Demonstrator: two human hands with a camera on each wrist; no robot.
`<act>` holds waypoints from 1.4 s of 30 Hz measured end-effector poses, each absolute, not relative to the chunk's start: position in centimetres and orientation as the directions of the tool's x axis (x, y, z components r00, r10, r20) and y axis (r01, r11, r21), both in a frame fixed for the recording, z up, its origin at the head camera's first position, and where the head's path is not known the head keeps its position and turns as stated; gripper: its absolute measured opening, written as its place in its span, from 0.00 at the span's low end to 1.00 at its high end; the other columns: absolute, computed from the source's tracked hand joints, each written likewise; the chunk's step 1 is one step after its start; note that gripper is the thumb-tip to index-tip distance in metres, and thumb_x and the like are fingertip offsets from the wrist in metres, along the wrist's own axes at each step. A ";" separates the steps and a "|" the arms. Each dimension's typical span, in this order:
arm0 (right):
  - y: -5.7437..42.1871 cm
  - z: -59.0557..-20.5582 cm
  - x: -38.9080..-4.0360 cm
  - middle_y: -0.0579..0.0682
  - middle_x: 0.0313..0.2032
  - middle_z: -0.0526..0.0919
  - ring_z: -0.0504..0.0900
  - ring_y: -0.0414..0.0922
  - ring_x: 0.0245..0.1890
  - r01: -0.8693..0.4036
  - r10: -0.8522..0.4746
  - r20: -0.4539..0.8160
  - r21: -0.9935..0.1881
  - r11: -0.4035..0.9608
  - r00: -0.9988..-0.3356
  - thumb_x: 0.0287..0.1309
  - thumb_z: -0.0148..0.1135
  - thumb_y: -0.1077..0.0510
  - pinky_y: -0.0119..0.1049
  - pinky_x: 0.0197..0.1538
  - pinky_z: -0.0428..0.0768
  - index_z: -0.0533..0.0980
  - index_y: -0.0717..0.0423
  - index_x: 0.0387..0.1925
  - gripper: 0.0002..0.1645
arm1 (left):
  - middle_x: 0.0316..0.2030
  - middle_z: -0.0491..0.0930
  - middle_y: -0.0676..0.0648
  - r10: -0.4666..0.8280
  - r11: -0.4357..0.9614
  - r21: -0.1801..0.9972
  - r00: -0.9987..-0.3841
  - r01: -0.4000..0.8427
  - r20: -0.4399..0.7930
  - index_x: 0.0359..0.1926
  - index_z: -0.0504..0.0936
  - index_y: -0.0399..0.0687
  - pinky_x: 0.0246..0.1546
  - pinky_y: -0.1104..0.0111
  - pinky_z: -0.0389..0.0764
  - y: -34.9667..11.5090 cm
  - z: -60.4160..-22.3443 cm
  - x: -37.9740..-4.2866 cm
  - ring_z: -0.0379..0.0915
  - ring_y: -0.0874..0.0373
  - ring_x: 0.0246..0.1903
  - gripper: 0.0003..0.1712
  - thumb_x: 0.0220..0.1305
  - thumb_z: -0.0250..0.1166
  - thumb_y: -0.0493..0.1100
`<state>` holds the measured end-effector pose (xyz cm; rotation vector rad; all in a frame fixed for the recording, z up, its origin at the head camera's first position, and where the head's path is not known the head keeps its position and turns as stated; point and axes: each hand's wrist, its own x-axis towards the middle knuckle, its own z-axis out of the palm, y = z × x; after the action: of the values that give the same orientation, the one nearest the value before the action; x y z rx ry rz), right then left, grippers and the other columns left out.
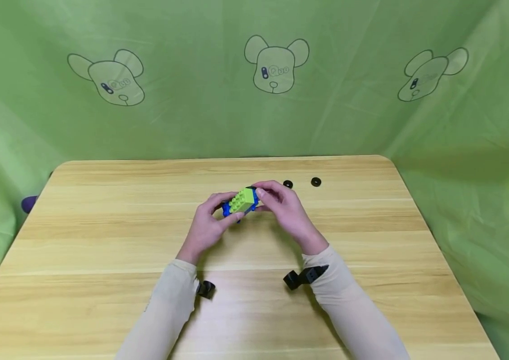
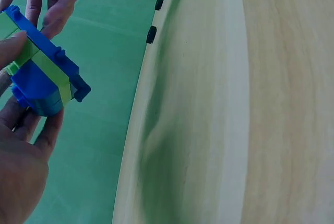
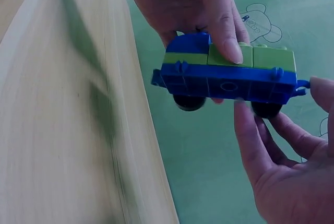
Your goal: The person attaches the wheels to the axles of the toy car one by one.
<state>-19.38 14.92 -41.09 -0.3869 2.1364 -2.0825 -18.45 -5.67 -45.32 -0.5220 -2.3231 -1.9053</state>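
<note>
One toy: blue and lime, held in the air between two hands, above the table.
Left hand: grasping the toy, thumb on one side and fingers on the other.
Right hand: pinching the toy's other end, thumb at the hook, fingertips by a wheel.
Fitted wheels: two seen, both black, along one edge of the toy.
Loose rings: two, black, lying near the table's far edge, apart from each other.
Sleeves: two, pale, each with one black wrist camera.
Curtain: green, with three whole mouse heads and two cut off by the frame in the head view.
Right wrist view alone: the toy's blue underside, with a small circle.
Head and left wrist views: both loose rings, outside the right wrist view.
Head view alone: one purple thing past the table's left edge, partly hidden.
</note>
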 end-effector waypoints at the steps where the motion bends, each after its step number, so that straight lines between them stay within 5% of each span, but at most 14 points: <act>1: 14.9 -41.1 -19.4 0.62 0.50 0.78 0.80 0.53 0.44 -0.094 -0.271 0.087 -0.996 0.012 -0.959 0.71 0.56 0.58 0.48 0.50 0.82 0.73 0.69 0.57 0.21 | 0.51 0.79 0.44 0.201 0.158 0.939 -0.941 0.304 0.271 0.56 0.80 0.42 0.56 0.53 0.74 -5.7 -45.3 -18.4 0.75 0.50 0.51 0.25 0.57 0.74 0.38; 11: 14.5 -41.1 -19.4 0.61 0.49 0.80 0.81 0.52 0.47 -0.136 -0.262 0.123 -0.990 0.032 -0.957 0.69 0.58 0.62 0.44 0.53 0.81 0.75 0.69 0.55 0.18 | 0.48 0.77 0.38 0.235 -0.011 0.988 -0.960 0.155 0.153 0.56 0.70 0.32 0.56 0.62 0.76 -5.4 -45.2 -18.1 0.75 0.48 0.48 0.27 0.57 0.71 0.31; 30: 14.1 -41.8 -20.2 0.64 0.49 0.79 0.82 0.49 0.45 -0.050 -0.269 0.056 -0.998 -0.030 -0.962 0.68 0.58 0.65 0.43 0.52 0.82 0.74 0.74 0.53 0.16 | 0.49 0.75 0.37 0.182 -0.034 0.991 -0.974 0.131 0.135 0.62 0.70 0.31 0.53 0.53 0.77 -5.3 -45.3 -17.7 0.74 0.48 0.44 0.30 0.61 0.68 0.32; 42: 14.2 -42.2 -20.5 0.63 0.50 0.79 0.82 0.52 0.48 -0.015 -0.303 0.014 -1.000 -0.001 -0.953 0.67 0.57 0.68 0.45 0.54 0.80 0.74 0.73 0.53 0.16 | 0.48 0.75 0.38 0.189 -0.039 0.998 -0.981 0.044 0.050 0.58 0.66 0.31 0.46 0.69 0.79 -5.2 -45.4 -17.8 0.75 0.50 0.44 0.28 0.60 0.68 0.31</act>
<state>-20.52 14.19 -42.17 -0.3347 2.0633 -2.0605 -17.82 -5.22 -45.41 -0.2736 -2.2447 -2.3248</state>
